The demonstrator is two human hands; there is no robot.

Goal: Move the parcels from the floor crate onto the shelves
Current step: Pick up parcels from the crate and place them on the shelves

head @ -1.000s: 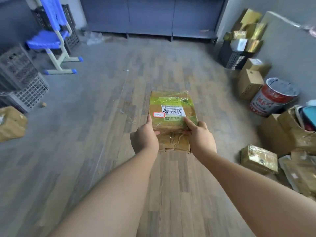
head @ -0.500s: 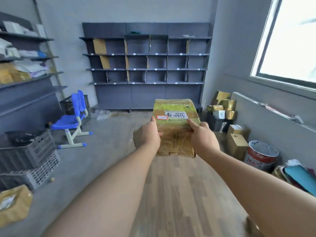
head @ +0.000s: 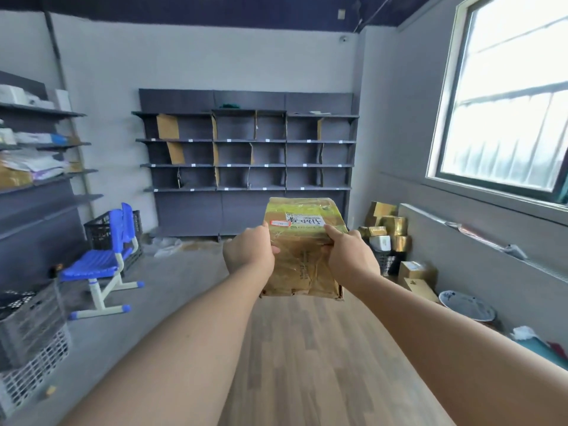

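I hold a taped cardboard parcel (head: 302,253) with a white label and a small red sticker out in front of me at chest height. My left hand (head: 248,253) grips its left edge and my right hand (head: 350,256) grips its right edge, thumbs on top. Straight ahead against the far wall stands the dark grey shelf unit (head: 246,164), its compartments mostly bare with a few cardboard dividers. A second set of shelves (head: 40,179) on the left wall carries several parcels and bags.
A blue chair (head: 104,265) and a black crate (head: 104,235) stand left of the shelf unit. Grey crates (head: 30,339) are stacked at the near left. Gold and brown boxes (head: 390,235), a bucket (head: 467,305) and clutter line the right wall under the window. Wood floor runs ahead.
My view has lifted from the floor to the far wall, bringing the shelf unit and window into sight. The parcel stays gripped in both hands and has risen with them.
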